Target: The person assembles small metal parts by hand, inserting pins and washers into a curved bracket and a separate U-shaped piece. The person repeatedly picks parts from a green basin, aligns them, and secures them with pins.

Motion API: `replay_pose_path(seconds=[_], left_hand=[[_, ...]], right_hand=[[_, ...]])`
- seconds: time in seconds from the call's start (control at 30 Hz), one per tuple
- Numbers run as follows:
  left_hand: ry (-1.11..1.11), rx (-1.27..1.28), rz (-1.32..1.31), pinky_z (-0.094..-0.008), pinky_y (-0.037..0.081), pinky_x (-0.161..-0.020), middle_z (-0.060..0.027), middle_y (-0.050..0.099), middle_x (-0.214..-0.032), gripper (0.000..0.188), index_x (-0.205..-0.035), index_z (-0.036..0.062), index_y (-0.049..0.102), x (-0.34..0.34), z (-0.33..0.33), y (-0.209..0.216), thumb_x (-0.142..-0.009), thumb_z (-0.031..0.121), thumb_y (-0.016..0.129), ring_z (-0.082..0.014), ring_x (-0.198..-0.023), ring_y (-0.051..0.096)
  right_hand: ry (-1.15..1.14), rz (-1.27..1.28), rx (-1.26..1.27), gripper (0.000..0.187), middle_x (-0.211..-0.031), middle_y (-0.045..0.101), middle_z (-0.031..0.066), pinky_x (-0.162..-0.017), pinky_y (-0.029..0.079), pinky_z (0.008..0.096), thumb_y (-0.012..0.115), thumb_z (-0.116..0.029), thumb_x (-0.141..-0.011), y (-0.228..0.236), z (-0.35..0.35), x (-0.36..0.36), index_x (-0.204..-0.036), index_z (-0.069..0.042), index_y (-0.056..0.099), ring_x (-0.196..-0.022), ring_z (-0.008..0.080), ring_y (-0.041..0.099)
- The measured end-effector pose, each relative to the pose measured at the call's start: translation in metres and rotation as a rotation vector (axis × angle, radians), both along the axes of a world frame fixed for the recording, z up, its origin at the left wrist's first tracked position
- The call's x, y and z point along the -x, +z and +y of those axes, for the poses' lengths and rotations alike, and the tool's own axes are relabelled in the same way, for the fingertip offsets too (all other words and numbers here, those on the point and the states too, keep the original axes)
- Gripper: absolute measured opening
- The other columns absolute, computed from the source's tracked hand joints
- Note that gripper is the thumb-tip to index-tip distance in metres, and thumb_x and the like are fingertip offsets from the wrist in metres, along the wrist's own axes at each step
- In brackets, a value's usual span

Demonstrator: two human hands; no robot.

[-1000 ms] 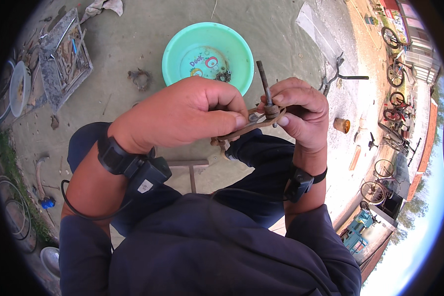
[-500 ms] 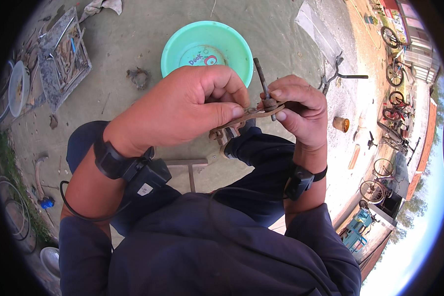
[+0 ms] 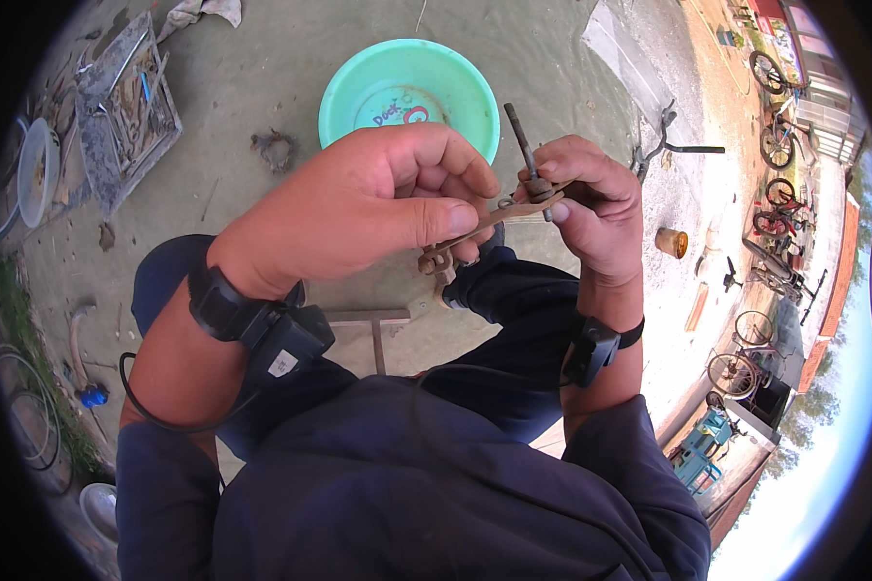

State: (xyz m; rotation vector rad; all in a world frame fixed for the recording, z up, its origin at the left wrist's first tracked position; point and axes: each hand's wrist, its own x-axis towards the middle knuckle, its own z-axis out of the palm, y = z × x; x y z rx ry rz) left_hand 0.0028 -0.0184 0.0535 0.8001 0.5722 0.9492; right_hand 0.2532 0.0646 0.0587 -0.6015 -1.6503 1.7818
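Between my two hands is a rusty flat metal bracket (image 3: 495, 224), held over the ground beyond my knees. My left hand (image 3: 373, 198) grips its left part, thumb on top and fingers curled behind. A long threaded bolt (image 3: 520, 140) stands tilted through the bracket's right end, with a rusty nut (image 3: 539, 188) on it. The fingers and thumb of my right hand (image 3: 596, 198) pinch around that nut and the bracket end. At the bracket's lower left end is a knuckle-like metal fitting (image 3: 436, 259), partly hidden by my left fingers.
A green plastic basin (image 3: 412, 63) stands just beyond my hands. On the left lies a metal tray (image 3: 126, 116) of tools and parts. A T-shaped metal bar (image 3: 378, 334) lies between my legs. To the right are a rusty can (image 3: 670, 242), a handlebar (image 3: 664, 145) and several parked bicycles (image 3: 775, 145).
The bracket and bolt have turned a little, with the right end now higher and the fitting showing from another side. My left fingers have opened slightly. Both hands keep hold.
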Motion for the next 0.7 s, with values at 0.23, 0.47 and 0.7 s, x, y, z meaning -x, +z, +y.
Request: replay_pose_path(seconds=[0.23,0.47,0.7], left_hand=[[-0.075,-0.011,-0.075,-0.031,0.055,-0.087,-0.0114,0.068,-0.107,0.027,-0.118,-0.0033,0.057,0.005,-0.002,0.0,-0.091,-0.003,0.061,-0.0188,-0.1,0.069],[-0.061,-0.031,-0.111,-0.0323,0.055,-0.09,-0.0138,0.069,-0.11,0.031,-0.119,-0.0036,0.057,0.003,-0.003,0.002,-0.089,-0.005,0.061,-0.0204,-0.105,0.069],[-0.087,-0.024,-0.119,-0.0324,0.055,-0.09,-0.0147,0.069,-0.107,0.033,-0.121,-0.0037,0.056,0.005,-0.003,0.001,-0.09,0.001,0.066,-0.0193,-0.101,0.069]], right_hand=[[0.026,0.107,0.109,0.029,-0.108,0.067,0.0137,-0.089,0.053,0.0338,0.067,0.005,-0.08,-0.007,0.002,-0.004,-0.109,0.002,0.07,-0.1,0.022,0.066],[0.032,0.176,0.151,0.029,-0.109,0.066,0.0154,-0.089,0.054,0.0353,0.066,0.002,-0.082,-0.014,0.006,-0.006,-0.11,0.004,0.068,-0.101,0.0237,0.066],[0.041,0.144,0.114,0.029,-0.105,0.061,0.0164,-0.078,0.055,0.0357,0.069,-0.007,-0.084,-0.017,0.007,-0.004,-0.113,-0.003,0.067,-0.09,0.0253,0.065]])
